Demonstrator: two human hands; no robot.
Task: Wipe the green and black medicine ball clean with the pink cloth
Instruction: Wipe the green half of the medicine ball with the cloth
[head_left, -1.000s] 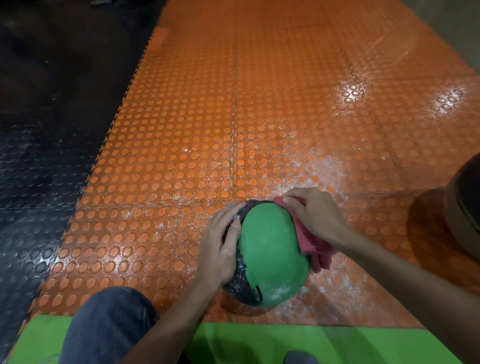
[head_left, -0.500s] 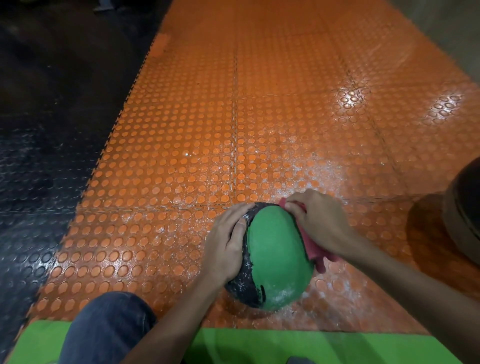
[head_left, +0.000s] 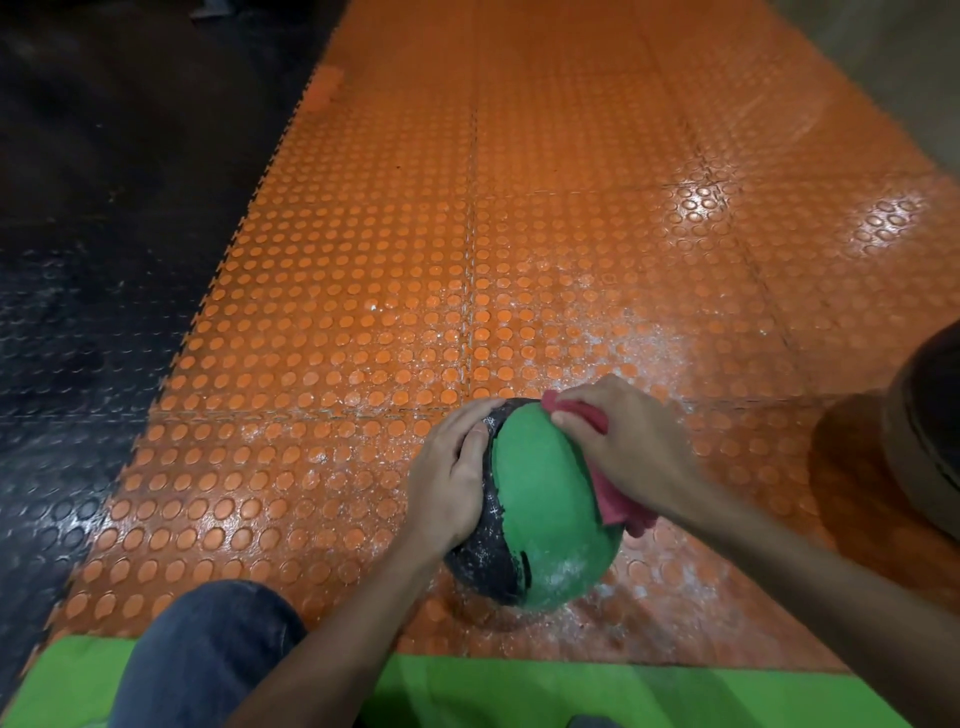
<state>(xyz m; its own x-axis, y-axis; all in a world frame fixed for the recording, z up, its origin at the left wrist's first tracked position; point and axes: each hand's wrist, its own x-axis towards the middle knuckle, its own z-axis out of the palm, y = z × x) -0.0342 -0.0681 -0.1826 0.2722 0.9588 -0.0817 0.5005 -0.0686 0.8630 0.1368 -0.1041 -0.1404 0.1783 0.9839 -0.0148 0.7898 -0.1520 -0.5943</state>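
Left hand (head_left: 449, 478) flat at the ball's (head_left: 540, 499) 9 o'clock, right hand (head_left: 628, 447) gripping the cloth (head_left: 582, 413) at 2, so I'd sweep toward the dust (head_left: 563, 571) at 6.

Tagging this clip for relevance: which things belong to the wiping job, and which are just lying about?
In use: ball, cloth, left hand, right hand.
Lying about: dark round object at right, orange mat, green mat, black mat.
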